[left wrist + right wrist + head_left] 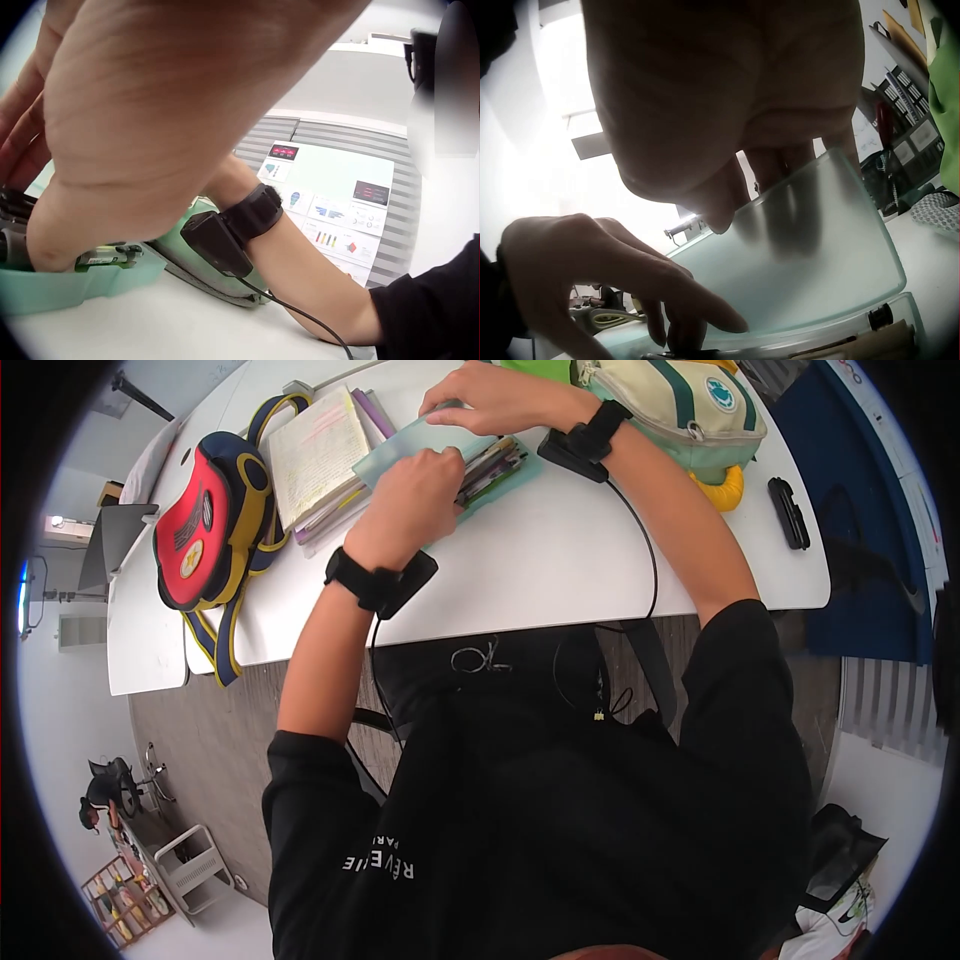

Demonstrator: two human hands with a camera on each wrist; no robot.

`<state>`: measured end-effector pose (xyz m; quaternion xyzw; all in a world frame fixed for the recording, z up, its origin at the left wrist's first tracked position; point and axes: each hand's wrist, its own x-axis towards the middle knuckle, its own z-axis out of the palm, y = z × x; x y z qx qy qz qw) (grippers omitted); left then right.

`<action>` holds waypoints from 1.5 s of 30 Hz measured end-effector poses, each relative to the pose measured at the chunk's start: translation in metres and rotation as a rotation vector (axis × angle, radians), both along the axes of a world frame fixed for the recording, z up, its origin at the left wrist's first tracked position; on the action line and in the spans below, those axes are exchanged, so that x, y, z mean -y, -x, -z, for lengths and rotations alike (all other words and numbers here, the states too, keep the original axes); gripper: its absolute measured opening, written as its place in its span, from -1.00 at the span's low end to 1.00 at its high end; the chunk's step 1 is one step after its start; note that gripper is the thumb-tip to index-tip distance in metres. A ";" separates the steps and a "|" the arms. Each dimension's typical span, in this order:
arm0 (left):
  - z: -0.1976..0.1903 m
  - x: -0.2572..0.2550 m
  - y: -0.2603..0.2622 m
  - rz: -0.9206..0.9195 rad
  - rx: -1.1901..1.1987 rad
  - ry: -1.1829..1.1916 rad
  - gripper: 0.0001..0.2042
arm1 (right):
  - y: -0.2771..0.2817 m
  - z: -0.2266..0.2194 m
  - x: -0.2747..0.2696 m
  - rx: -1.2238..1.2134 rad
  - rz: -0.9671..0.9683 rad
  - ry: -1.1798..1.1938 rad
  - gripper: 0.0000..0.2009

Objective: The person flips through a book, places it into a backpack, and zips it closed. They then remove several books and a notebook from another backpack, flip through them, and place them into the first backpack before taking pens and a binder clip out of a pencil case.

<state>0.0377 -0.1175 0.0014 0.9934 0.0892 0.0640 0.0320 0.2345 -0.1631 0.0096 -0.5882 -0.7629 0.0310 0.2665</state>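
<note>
A translucent teal pencil box (517,482) stands on the white table with pens (492,466) and other stationery inside. Its frosted lid (847,247) is raised. My right hand (500,402) pinches the lid's upper edge, thumb in front and fingers showing through from behind. My left hand (408,505) reaches down into the box; in the right wrist view its index finger points along the lid's base while the other fingers dip among the contents. I cannot tell whether the left fingertips hold a pen. Close by the left palm, a green-labelled item (111,256) lies in the box.
Left of the box is a stack of books and papers (315,460), then a red, navy and yellow bag (205,525). A cream and green bag (665,405) stands at the right. Beyond it lies a black case (788,513). Wrist-camera cables (652,565) hang over the table's front edge.
</note>
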 end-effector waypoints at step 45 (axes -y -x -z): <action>-0.008 -0.008 -0.024 -0.093 -0.292 -0.034 -0.76 | -0.010 -0.004 0.007 0.027 -0.002 0.085 -0.69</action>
